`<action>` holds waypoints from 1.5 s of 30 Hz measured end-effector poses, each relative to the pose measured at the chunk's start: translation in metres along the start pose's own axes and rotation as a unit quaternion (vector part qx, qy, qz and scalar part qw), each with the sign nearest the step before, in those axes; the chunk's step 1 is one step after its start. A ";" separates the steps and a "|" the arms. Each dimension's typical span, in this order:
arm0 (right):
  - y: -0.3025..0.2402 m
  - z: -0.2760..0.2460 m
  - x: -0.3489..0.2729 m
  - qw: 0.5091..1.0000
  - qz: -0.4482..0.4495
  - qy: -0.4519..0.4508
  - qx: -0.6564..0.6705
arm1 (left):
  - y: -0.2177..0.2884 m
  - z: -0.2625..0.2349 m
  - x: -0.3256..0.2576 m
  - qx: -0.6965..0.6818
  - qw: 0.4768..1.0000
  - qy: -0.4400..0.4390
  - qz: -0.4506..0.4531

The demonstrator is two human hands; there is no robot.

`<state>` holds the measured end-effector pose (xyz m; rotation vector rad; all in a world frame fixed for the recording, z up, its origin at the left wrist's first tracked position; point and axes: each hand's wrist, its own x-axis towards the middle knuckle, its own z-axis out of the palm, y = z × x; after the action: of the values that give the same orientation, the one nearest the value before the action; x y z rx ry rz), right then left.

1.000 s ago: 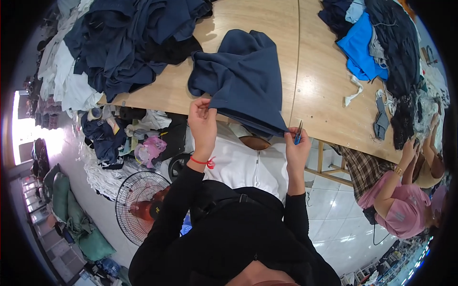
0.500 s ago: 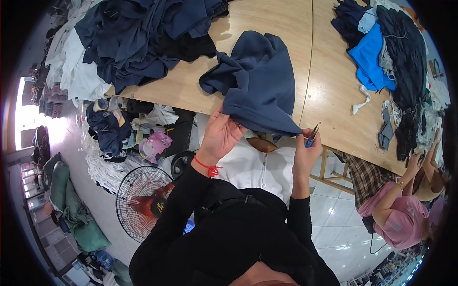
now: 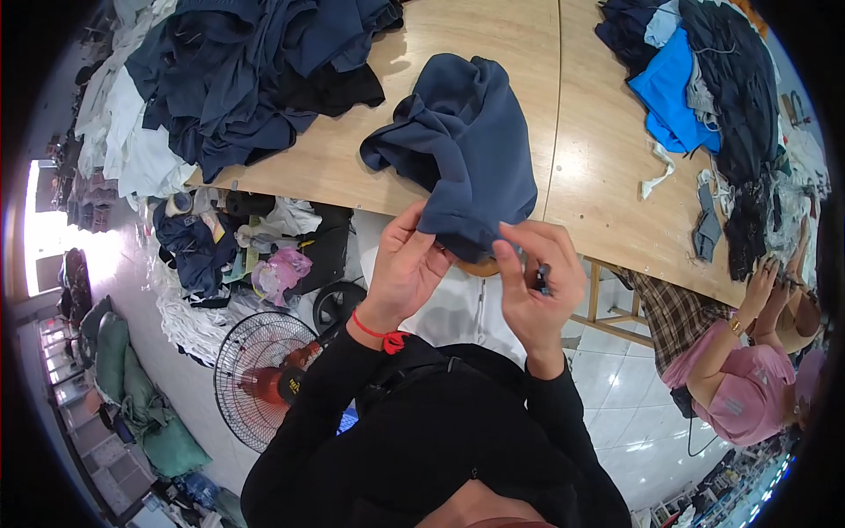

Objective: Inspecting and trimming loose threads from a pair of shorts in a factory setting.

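A dark navy garment (image 3: 493,141) lies bunched over the near edge of the table, its lower hem hanging towards me. My left hand (image 3: 407,268), a red string round its wrist, pinches that hem between thumb and fingers. Close to the hem's right end is my right hand (image 3: 546,282), thumb and index finger apart; I cannot tell whether they touch the cloth. Small thread snips (image 3: 543,279) are tucked in the curled fingers of this hand, mostly hidden, with only a dark part showing.
Dark clothes (image 3: 238,79) are heaped on the wooden table (image 3: 519,35) at far left, beside white cloth (image 3: 145,141). Blue cloth (image 3: 676,97) and dark garments lie on the right. A fan (image 3: 264,383) stands left of me. A person in pink (image 3: 748,392) works at right.
My right hand has let the garment's corner go and turned, tucking the snips into its fingers. The stretched hem has slackened and folded inward. My left hand keeps its pinch.
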<state>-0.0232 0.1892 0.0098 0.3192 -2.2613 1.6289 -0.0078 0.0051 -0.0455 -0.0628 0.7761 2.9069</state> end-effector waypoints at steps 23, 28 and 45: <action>0.002 0.000 0.011 1.000 0.008 -0.018 0.007 | -0.003 0.000 -0.003 0.079 0.997 0.025 0.006; 0.020 0.017 0.008 0.990 -0.128 0.006 -0.056 | -0.005 -0.001 -0.003 0.115 0.993 0.021 -0.004; 0.014 0.010 0.008 0.999 -0.049 -0.016 -0.007 | -0.004 -0.002 -0.003 0.078 0.997 0.022 -0.006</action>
<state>-0.0369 0.1843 -0.0019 0.4471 -2.2418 1.5695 -0.0047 0.0072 -0.0490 -0.1144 1.0044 2.8303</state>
